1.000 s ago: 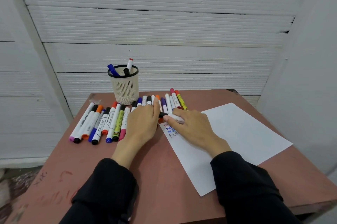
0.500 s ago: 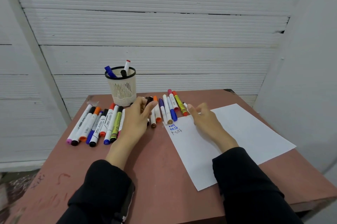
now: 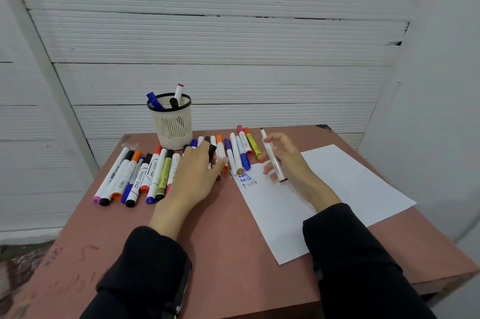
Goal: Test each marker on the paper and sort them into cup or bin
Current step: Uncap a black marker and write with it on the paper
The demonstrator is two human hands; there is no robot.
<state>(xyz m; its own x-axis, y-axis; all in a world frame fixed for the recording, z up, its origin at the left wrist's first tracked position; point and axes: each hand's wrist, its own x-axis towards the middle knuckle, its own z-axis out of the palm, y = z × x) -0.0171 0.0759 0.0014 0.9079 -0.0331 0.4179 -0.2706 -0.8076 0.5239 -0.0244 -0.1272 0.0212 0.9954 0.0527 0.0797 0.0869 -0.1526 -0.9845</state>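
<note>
My right hand (image 3: 288, 160) grips a thin white marker (image 3: 271, 156) above the top left corner of the white paper (image 3: 345, 183). The marker is uncapped, with its dark tip pointing up and away. My left hand (image 3: 194, 175) lies over the row of markers and pinches a dark cap (image 3: 212, 151) at its fingertips. Three lines of the word "test" (image 3: 247, 178) are written on the paper's corner. The white mesh cup (image 3: 172, 127) stands at the back of the table with three markers in it. No bin is in view.
Several capped markers (image 3: 135, 175) lie side by side on the reddish table (image 3: 228, 235) left of my left hand. Several more markers (image 3: 240, 148) lie between my hands. White panelled walls close in behind and to the right.
My hands, together on a marker at the paper's corner, have pulled apart. The right hand has raised the uncapped marker; the left has drawn back with the cap.
</note>
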